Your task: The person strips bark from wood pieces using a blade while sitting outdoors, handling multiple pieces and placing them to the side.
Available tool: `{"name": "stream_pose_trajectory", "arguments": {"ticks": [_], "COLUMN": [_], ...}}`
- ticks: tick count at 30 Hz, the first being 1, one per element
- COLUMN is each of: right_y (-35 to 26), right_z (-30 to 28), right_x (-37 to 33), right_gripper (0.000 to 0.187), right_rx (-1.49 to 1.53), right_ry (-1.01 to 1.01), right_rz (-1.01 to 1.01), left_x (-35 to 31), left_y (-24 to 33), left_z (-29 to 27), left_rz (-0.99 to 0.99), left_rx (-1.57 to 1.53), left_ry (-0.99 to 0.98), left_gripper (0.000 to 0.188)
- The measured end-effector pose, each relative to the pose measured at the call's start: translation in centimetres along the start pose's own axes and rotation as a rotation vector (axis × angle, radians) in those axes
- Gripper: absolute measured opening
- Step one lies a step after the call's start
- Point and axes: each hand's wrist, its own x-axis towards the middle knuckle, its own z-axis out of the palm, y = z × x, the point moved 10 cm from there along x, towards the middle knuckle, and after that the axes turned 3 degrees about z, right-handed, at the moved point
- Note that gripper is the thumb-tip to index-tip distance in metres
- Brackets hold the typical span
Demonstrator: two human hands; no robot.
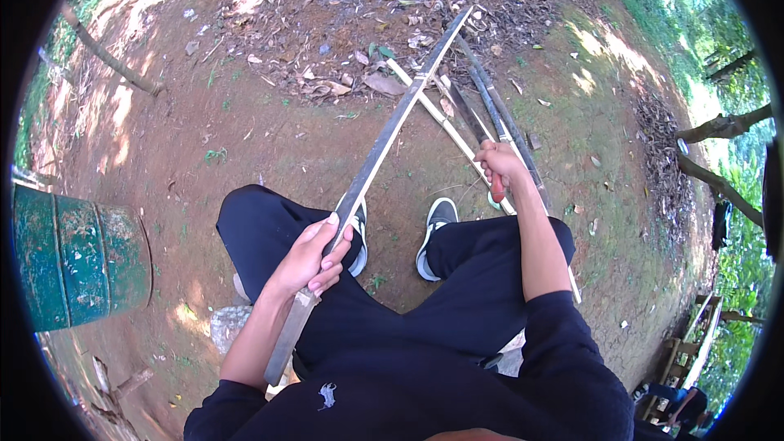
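My left hand [314,260] is wrapped round a long split bamboo strip [377,151], dark on its face and pale along one edge. The strip slants from beside my left thigh up to the leaf litter ahead. In my right hand [501,165] is a machete [464,108], gripped by its orange-red handle. Its dark blade points forward and a little left, to the right of the strip and apart from it along most of its length. A pale bamboo stick [445,124] crosses beneath the strip, and several dark bamboo pieces [510,126] lie right of the blade.
I sit with knees apart and both shoes [439,233] on bare brown soil. A green rusty drum [82,257] stands at the left. Dry leaves [327,57] cover the ground ahead. Branches [723,126] reach in at the right, above a wooden structure [694,351] and another person [682,400].
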Motion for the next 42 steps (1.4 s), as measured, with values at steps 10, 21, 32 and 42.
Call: {"name": "stream_pose_trajectory", "arguments": {"ticks": [10,21,32,42], "right_y": [-4.4,-12.7,-13.6,-12.5], "right_z": [-2.7,9.6,12.4,11.0], "right_x": [-2.7,-11.5,-13.7,-12.0], "right_gripper": [0.014,0.018,0.023,0.022], "right_rx": [-0.198,-0.521,-0.762,-0.748], "right_ry": [0.661,0.387,0.405,0.520], "right_rz": [-0.351,-1.130,-1.301,-1.352], "left_x": [3.7,13.6,13.0,12.5], "left_y": [-1.5,5.1,1.7,1.9], "left_z": [1.1,3.7,3.1,3.8], "left_rz": [0.005,0.349,0.321,0.312], "left_rx": [-0.152,-0.077,0.015,0.010], "left_ry": [-0.003,-0.171,-0.187,-0.199], "left_gripper": [0.049,0.076,0.070,0.066]}}
